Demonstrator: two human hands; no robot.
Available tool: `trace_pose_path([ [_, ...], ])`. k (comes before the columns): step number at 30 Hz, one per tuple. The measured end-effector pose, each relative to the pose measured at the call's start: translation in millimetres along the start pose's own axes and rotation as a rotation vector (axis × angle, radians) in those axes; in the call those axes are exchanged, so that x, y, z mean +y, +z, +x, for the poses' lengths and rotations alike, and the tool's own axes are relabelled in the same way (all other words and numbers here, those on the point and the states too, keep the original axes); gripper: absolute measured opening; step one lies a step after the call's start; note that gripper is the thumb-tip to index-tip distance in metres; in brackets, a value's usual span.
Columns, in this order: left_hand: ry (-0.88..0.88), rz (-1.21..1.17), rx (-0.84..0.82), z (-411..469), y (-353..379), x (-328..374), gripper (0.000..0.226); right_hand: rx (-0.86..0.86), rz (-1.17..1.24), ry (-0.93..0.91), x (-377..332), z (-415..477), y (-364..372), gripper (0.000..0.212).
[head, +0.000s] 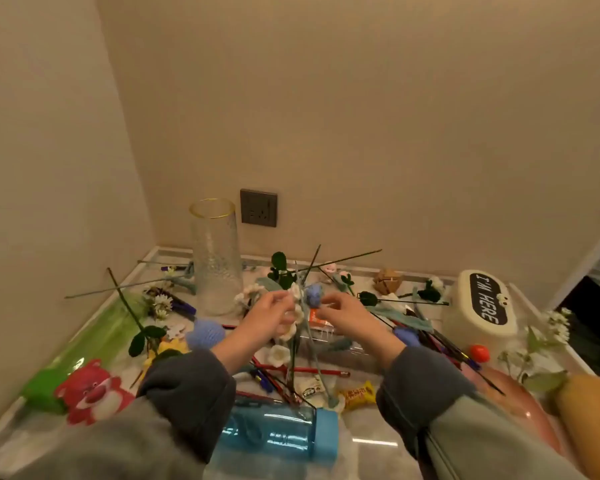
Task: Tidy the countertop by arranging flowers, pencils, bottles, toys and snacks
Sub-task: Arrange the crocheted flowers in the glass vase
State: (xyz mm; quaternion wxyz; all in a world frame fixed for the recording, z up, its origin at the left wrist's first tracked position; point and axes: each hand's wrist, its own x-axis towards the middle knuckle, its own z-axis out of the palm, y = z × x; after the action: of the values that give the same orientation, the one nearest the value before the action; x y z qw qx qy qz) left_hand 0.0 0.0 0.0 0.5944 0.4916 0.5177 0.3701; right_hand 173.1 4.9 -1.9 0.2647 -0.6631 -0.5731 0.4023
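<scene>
At the far left a green bottle (pixel 80 348) lies on its side along the wall, and a red bear toy (pixel 92 393) lies just in front of it. Behind them the glass vase (pixel 217 258) stands upright and has nothing in it, so I think it waits for the flowers.

The left hand (pixel 269 315) has its fingers curled around the white flowers (pixel 293 313) and holds their stem up above the clutter. Just beside it, the right hand (pixel 343 313) pinches the blue flower (pixel 314 295) near its head. The two flowers are held close together, probably to make one bunch before it goes into the vase.

Under the hands, red pencils (pixel 305 370), a blue bottle (pixel 278 434) and a yellow snack packet (pixel 357 394) lie on the countertop (pixel 371 441), not yet sorted. At the right stands a white box (pixel 482 306).
</scene>
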Motion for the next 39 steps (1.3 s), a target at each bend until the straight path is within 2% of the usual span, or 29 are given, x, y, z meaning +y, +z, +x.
trace_pose_path([
  [7, -0.054, -0.027, -0.011, 13, -2, -8, 0.034, 0.045, -0.182, -0.02, 8, 24, 21, 0.045],
  [9, -0.051, -0.028, -0.006, 14, -3, -7, 0.032, 0.072, -0.242, -0.027, 8, 28, 23, 0.039],
  [12, -0.06, -0.004, -0.003, 18, -5, -8, 0.028, 0.053, -0.335, -0.059, 11, 33, 27, 0.013],
  [16, -0.067, 0.017, -0.002, 22, -8, -9, 0.023, 0.04, -0.359, -0.033, 8, 37, 26, 0.029],
  [20, -0.06, -0.018, -0.039, 25, -7, 3, 0.024, 0.078, -0.156, -0.032, -14, 38, 5, 0.027],
  [24, 0.04, -0.043, -0.071, 28, 0, 26, 0.027, 0.179, 0.111, -0.069, -51, 32, -29, 0.021],
  [30, 0.144, -0.071, -0.122, 36, 14, 58, 0.032, 0.273, 0.466, -0.198, -87, 23, -65, 0.017],
  [33, 0.149, -0.066, -0.145, 40, 19, 71, 0.035, 0.281, 0.578, -0.266, -94, 22, -71, 0.017],
  [36, 0.135, -0.085, -0.13, 47, 24, 84, 0.037, 0.22, 0.692, -0.258, -94, 24, -73, 0.027],
  [39, 0.105, -0.124, -0.128, 53, 29, 89, 0.038, 0.167, 0.623, -0.23, -84, 27, -71, 0.026],
])
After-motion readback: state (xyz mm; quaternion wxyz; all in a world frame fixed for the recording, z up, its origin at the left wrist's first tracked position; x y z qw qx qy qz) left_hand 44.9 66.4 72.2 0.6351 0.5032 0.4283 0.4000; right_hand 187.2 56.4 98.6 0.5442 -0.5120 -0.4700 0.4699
